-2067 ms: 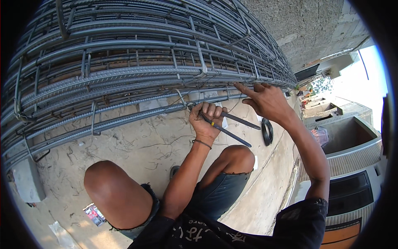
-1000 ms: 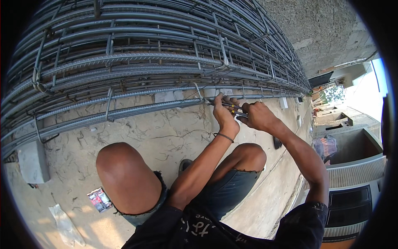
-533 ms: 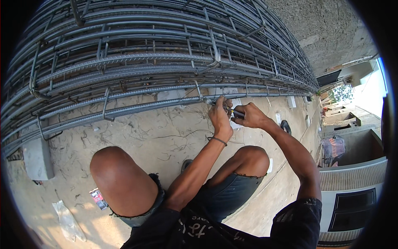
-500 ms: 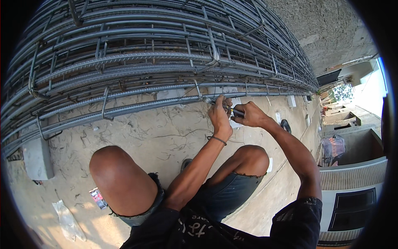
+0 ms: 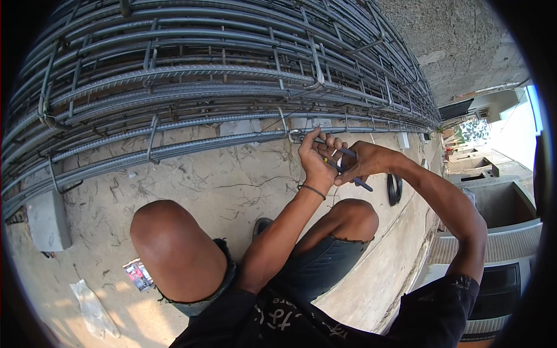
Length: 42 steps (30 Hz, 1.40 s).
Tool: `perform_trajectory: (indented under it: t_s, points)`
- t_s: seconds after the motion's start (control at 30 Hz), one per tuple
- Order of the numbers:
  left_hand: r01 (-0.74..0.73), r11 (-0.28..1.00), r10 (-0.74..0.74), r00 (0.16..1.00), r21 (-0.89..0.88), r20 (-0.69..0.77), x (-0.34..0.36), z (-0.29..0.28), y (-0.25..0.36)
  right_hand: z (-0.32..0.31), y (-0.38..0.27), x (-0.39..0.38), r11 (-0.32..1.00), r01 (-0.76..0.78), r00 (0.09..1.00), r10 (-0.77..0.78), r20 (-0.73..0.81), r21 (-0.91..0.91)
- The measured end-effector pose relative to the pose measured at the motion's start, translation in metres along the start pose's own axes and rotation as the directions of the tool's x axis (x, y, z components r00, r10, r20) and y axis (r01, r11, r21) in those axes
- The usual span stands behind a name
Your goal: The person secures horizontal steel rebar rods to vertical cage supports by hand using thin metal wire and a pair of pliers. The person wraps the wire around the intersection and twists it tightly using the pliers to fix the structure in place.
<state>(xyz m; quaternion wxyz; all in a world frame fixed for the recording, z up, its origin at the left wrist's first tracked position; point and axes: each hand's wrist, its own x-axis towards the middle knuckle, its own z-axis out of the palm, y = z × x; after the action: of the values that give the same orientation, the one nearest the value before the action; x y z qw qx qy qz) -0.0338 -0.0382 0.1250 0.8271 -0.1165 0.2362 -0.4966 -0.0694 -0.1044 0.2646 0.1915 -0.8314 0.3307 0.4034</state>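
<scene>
In my right hand (image 5: 368,162) is a pair of pliers (image 5: 362,184) with dark blue handles and yellow marks, its handles spread apart. My left hand (image 5: 319,162), palm up with fingers curled, is at the head of the pliers, just below the lowest steel bars. Anything small pinched in those fingers is hidden. Right above it, a bent stirrup (image 5: 284,120) hooks round the lowest ribbed rebar (image 5: 217,141). This bar belongs to a large stacked rebar cage (image 5: 191,71) filling the upper part of the view.
A concrete block (image 5: 49,220) supports the cage at left. Scraps of tie wire (image 5: 255,184) litter the concrete floor. A black looped object (image 5: 395,190) lies right of my knee; a plastic bag (image 5: 94,310) and a printed packet (image 5: 138,275) lie at lower left. A rough wall (image 5: 458,49) rises behind.
The handles of the pliers have spread from near closed. My right hand has shifted slightly right, its elbow swinging outward. My left hand has moved slightly right and turned more palm up.
</scene>
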Motion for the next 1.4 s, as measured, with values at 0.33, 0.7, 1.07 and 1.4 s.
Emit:
perform_trajectory:
  t_s: [0.33, 0.7, 1.07, 1.4]
  points:
    - [-0.122, 0.976, 0.093, 0.982, -0.179, -0.165, 0.021, 0.028, -0.014, 0.087, 0.004, 0.020, 0.752, -0.371, 0.425, -0.384, -0.820, -0.545]
    - [-0.179, 0.968, 0.167, 0.982, -0.173, -0.085, 0.030, 0.019, -0.012, 0.012, 0.000, 0.022, 0.724, -0.224, 0.715, -0.333, -0.615, -0.653]
    - [0.056, 0.996, -0.028, 0.936, -0.070, 0.350, 0.011, -0.011, 0.001, -0.002, -0.034, 0.001, 0.957, -0.272, 0.959, 0.262, 0.106, 0.098]
    - [-0.003, 0.983, 0.017, 0.997, -0.181, 0.076, 0.009, 0.018, 0.004, 0.049, -0.025, -0.031, 0.618, -0.289, 0.638, -0.445, -0.628, -0.731]
